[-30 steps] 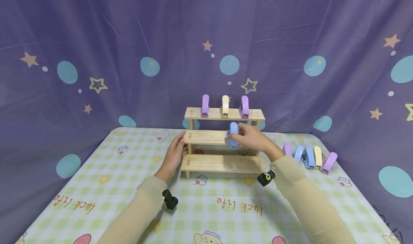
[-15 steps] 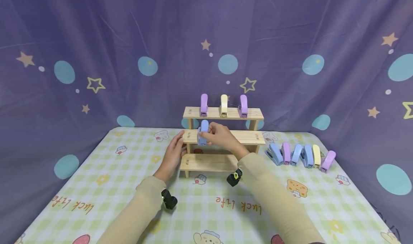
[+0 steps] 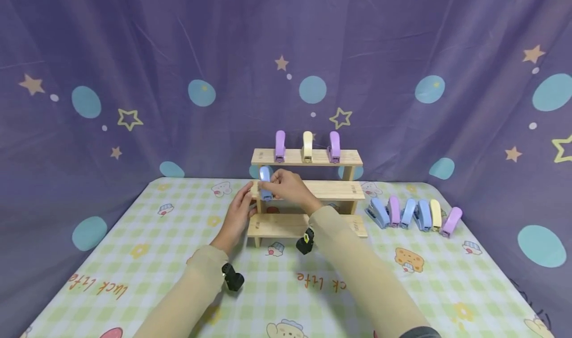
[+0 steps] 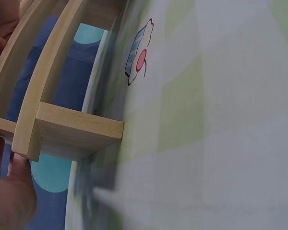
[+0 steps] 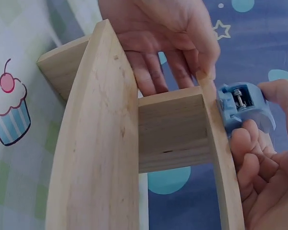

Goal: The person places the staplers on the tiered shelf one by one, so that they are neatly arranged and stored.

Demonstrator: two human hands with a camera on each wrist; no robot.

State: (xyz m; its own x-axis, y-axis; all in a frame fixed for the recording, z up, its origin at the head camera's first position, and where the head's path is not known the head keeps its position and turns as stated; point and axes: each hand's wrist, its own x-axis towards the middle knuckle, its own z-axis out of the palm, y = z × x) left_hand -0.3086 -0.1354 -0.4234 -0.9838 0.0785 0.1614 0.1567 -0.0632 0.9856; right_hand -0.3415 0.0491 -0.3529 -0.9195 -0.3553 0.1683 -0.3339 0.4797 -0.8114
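Observation:
A three-tier wooden display rack (image 3: 313,191) stands on the table. My right hand (image 3: 292,188) pinches a blue stapler (image 3: 265,176) upright at the left end of the middle shelf. In the right wrist view, the base of the blue stapler (image 5: 242,103) meets the shelf board, thumb on one side and curled fingers on the other. My left hand (image 3: 239,216) holds the rack's left end; its thumb lies at the shelf end and its fingers against the side support (image 5: 173,129). On the top shelf stand two purple staplers (image 3: 280,147) and a cream stapler (image 3: 307,147) between them.
To the rack's right, several staplers stand in a row on the checked tablecloth: blue (image 3: 378,213), purple (image 3: 393,211), cream (image 3: 435,215) and another purple one (image 3: 452,222) at the end. The bottom shelf (image 3: 277,225) juts forward. A purple curtain (image 3: 178,55) hangs behind.
My right hand has carried the blue stapler leftward along the middle shelf, from its right half to its left end. My left hand has stayed at the rack's left end.

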